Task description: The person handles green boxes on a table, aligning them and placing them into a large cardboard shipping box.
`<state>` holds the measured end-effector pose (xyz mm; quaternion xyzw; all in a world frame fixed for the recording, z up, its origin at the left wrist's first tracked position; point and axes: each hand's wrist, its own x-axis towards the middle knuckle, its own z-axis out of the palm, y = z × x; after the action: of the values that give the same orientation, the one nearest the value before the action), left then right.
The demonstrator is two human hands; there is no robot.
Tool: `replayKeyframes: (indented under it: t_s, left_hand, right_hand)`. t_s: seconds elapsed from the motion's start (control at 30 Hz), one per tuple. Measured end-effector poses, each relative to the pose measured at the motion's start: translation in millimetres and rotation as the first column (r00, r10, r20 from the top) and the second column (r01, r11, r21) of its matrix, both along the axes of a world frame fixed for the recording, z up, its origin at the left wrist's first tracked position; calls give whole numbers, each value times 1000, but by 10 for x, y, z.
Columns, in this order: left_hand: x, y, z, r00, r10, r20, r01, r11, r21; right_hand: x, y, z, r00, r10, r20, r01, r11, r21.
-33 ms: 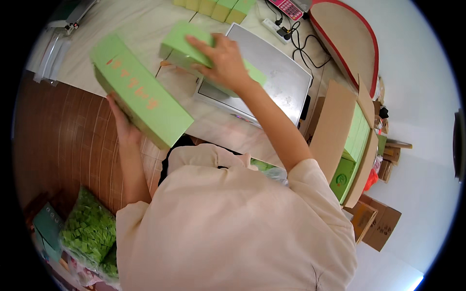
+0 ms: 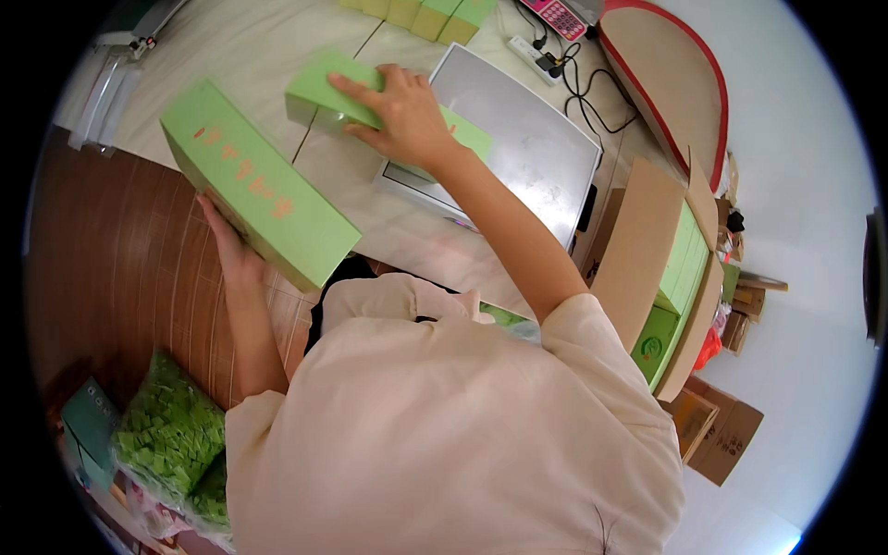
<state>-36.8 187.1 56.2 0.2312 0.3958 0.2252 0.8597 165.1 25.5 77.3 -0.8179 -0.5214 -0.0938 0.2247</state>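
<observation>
1. Left hand (image 2: 242, 262) supports a long green box (image 2: 264, 190) from below, by the counter's (image 2: 254, 42) near edge.
2. Right hand (image 2: 412, 116), fingers spread, clasps a second green box (image 2: 335, 85), partly over a silver panel (image 2: 527, 139).
3. Step seems two-box handling; next move likely calls for steady grips.

A brown plank floor (image 2: 129, 250) is stretching along the left, and a pale table (image 2: 231, 55) with faint veins is standing beside it. A plain white wall (image 2: 805, 203) is filling the right side. Bluish-white light (image 2: 789, 544) is glowing at lower right, while a dark shape (image 2: 871, 277), hard to make out, is showing at the rim.
</observation>
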Motion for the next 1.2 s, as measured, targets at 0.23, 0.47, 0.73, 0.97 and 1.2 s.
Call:
replayKeyframes:
  t_s: [0.23, 0.47, 0.73, 0.97, 1.2]
  left_hand:
    - [-501, 29, -234, 967, 180, -181, -158, 979, 127]
    - [-523, 24, -188, 978, 184, -97, -173, 978, 112]
    - [-344, -81, 29, 979, 156, -131, -152, 988, 41]
    - [-273, 45, -539, 942, -241, -234, 278, 950, 142]
    - [139, -302, -536, 685, -584, -435, 662, 251, 706]
  right_hand:
    - [-85, 256, -148, 996, 86, -18, -88, 991, -98]
    - [-12, -69, -137, 999, 34, -15, -35, 996, -82]
    - [213, -964, 192, 963, -141, -231, 183, 968, 171]
    - [365, -2011, 1002, 350, 465, -813, 825, 259, 503]
    - [596, -2844, 208, 179, 962, -207, 659, 38, 751]
